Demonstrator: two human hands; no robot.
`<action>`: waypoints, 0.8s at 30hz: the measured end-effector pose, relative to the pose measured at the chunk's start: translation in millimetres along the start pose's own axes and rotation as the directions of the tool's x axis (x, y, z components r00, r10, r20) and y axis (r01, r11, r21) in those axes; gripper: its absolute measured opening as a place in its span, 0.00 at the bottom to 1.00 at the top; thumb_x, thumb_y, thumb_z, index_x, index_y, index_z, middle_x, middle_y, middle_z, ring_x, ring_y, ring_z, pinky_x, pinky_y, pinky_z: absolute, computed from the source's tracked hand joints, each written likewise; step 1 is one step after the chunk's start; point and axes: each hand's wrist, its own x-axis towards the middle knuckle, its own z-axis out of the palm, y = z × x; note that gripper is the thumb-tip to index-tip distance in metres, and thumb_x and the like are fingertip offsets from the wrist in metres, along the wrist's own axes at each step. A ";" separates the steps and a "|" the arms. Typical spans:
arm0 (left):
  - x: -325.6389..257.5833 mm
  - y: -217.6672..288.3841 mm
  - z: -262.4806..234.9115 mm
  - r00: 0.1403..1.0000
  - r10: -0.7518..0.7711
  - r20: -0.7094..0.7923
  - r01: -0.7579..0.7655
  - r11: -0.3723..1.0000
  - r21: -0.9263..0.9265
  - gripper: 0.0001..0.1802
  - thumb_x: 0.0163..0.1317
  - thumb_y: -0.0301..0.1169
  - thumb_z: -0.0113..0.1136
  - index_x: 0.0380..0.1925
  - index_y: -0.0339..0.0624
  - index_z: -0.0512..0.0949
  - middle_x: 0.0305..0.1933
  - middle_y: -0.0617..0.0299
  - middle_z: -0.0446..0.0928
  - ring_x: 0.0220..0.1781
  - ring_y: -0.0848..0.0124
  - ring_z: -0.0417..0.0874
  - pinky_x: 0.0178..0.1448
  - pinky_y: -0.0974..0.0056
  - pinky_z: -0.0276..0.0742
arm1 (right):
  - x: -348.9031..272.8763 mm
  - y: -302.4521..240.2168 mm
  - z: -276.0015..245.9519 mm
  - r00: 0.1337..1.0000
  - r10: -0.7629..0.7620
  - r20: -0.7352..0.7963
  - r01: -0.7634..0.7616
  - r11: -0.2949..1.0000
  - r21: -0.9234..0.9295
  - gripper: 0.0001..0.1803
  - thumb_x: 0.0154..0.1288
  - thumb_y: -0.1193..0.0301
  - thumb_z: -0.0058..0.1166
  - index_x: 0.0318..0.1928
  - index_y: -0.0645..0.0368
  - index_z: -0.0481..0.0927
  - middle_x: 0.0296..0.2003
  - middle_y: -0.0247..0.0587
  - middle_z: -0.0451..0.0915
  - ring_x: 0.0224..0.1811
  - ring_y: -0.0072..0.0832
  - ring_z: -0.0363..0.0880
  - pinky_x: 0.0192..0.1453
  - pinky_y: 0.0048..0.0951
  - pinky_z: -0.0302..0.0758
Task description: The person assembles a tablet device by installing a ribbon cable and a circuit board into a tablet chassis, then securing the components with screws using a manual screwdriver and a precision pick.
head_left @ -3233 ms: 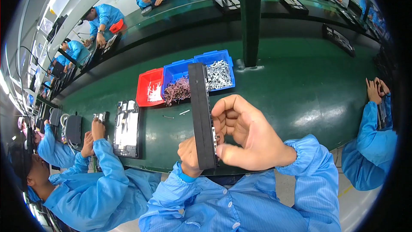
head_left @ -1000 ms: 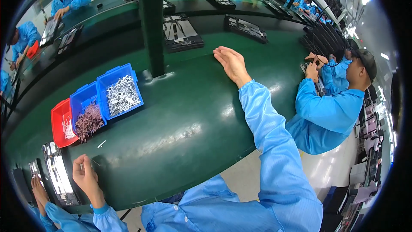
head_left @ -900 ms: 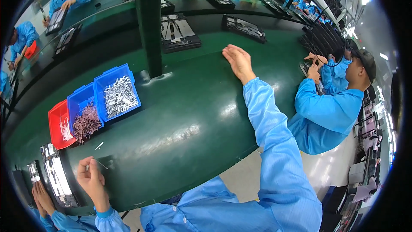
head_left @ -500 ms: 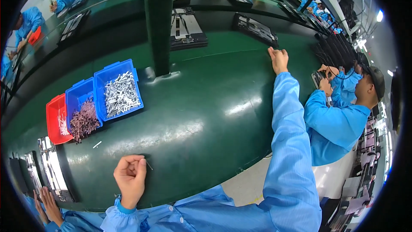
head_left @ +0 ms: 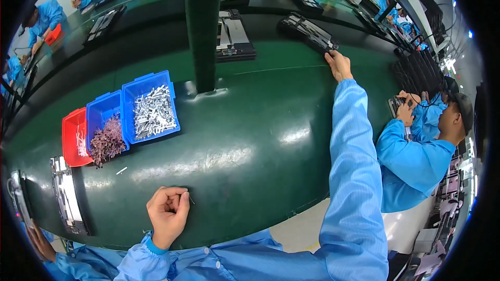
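My left hand (head_left: 170, 213) is over the near part of the green mat, thumb and forefinger pinched. A thin, needle-like piece (head_left: 191, 199) sticks out past the fingertips; I cannot make out what kind it is. My right arm reaches far forward. At its end, my right hand (head_left: 339, 65) grips the near corner of a flat black device with exposed inner parts (head_left: 310, 31), which lies at an angle on the dark conveyor belt. My right thumb is on the near side, and the other fingers are partly hidden.
Left of centre sit a blue bin of silvery small parts (head_left: 171, 123), a blue bin of brownish-purple pieces (head_left: 125, 134) and a red bin (head_left: 70, 143). Another opened device (head_left: 66, 198) lies near left. A green post (head_left: 204, 31) rises ahead. Co-workers sit at both sides and across.
My right hand has closed on the device's corner, where before it was just short of it. The device on the belt has shifted slightly. My left hand keeps its pinch.
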 end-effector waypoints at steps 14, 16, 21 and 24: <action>2.2 1.9 7.1 0.997 -0.080 0.000 0.079 0.992 -0.100 0.02 0.62 0.17 0.63 0.33 0.32 0.79 0.23 0.75 0.68 0.22 0.89 0.63 0.25 0.79 0.58 | -113.3 20.0 46.3 0.902 0.167 0.398 -0.309 0.894 0.324 0.18 0.67 0.60 0.64 0.30 0.54 0.69 0.19 0.28 0.63 0.19 0.20 0.62 0.21 0.23 0.56; 1.9 3.4 3.6 0.996 -0.092 0.006 0.091 0.981 -0.169 0.03 0.63 0.18 0.62 0.36 0.32 0.79 0.24 0.75 0.70 0.24 0.90 0.65 0.26 0.80 0.60 | -167.8 13.7 57.7 0.919 0.124 0.375 -0.194 0.969 0.156 0.22 0.68 0.54 0.61 0.28 0.58 0.71 0.22 0.34 0.72 0.21 0.21 0.68 0.22 0.22 0.60; -1.4 3.5 -11.5 0.985 -0.164 0.050 0.171 0.955 -0.244 0.05 0.64 0.20 0.64 0.38 0.33 0.78 0.26 0.73 0.74 0.25 0.90 0.68 0.27 0.81 0.61 | -307.9 22.2 50.3 0.849 0.231 0.476 -0.240 0.970 -0.041 0.29 0.71 0.47 0.52 0.26 0.62 0.77 0.24 0.40 0.80 0.23 0.22 0.74 0.25 0.22 0.66; -0.5 6.2 -16.4 0.970 -0.218 0.108 0.241 0.924 -0.297 0.05 0.65 0.22 0.64 0.38 0.33 0.79 0.26 0.73 0.75 0.24 0.90 0.68 0.26 0.81 0.61 | -397.6 15.2 35.8 0.847 0.299 0.440 -0.351 0.936 0.039 0.24 0.73 0.51 0.51 0.36 0.63 0.78 0.29 0.41 0.81 0.24 0.22 0.74 0.27 0.23 0.69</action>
